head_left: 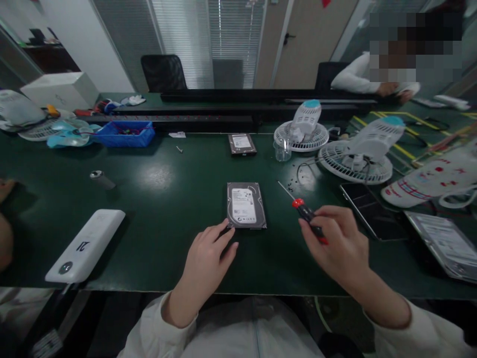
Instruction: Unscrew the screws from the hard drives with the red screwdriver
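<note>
A hard drive (245,205) with a white label lies flat on the dark green table (167,199), in front of me. My left hand (208,256) is at its lower left corner, fingers apart, with the fingertips at the drive's edge and nothing held. To the right of the drive, my right hand (337,243) grips a screwdriver (306,211) with a black and red handle. Its shaft points up and to the left, towards several tiny dark screws (291,188). Farther back lies a second, smaller-looking hard drive (242,143).
White fan parts (356,159), a clear cup (282,150), a phone (372,211), a patterned mug (428,179) and more drives (445,243) stand right. Left are a white power bank (85,246), a metal cylinder (102,179) and a blue tray (124,135). A person sits back right; another's arm shows far left.
</note>
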The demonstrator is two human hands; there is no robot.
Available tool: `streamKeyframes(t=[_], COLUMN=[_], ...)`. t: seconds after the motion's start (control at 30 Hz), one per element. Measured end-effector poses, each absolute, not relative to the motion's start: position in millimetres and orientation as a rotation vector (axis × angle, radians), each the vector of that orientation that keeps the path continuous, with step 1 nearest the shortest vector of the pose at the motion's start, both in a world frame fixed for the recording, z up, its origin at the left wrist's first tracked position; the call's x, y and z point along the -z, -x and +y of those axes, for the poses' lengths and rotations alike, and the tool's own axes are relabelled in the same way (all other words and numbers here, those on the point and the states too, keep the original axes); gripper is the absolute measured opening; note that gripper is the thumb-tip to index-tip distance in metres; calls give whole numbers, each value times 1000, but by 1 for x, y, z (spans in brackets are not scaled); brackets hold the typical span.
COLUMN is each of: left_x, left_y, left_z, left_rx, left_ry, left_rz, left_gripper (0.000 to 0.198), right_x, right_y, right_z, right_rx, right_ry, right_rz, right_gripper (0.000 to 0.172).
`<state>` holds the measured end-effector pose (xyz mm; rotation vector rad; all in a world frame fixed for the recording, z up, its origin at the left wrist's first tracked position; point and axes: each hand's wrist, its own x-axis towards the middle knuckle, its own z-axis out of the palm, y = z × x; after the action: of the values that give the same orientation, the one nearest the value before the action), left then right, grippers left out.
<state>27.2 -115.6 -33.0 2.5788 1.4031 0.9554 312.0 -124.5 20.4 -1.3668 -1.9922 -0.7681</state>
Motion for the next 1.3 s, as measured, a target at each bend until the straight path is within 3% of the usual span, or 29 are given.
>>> streamKeyframes(t=[0.07,0.53,0.67,0.77,0.87,1.3], left_x=[34,35,35,36,38,34], left_y=[-27,-26,-26,-26,-26,-26], left_z=[-116,-116,-116,-116,-116,-116], left_rx=[-957,-996,-1010,-1023,-1030,-995], left_ry=[-2581,-2599,-2589,-2579,-2557,-2521], left_rz=[1403,1368,1363,1354,1350,1341], left_gripper=[25,24,23,23,22,19], right_x=[-5,7,-18,-36,-41,-30], right_y=[-308,-284,-283,-269,-244,-206], right_z=[-135,-148,-136,-113,-85,-46], right_rx=[800,462,416,3,-244,-368], right_ry=[1471,1777,1646,1376,1276,1174], right_rz=[-2055,-2178,-2168,-2313,-2490,-2761], right_gripper=[9,22,23,9,10,17])
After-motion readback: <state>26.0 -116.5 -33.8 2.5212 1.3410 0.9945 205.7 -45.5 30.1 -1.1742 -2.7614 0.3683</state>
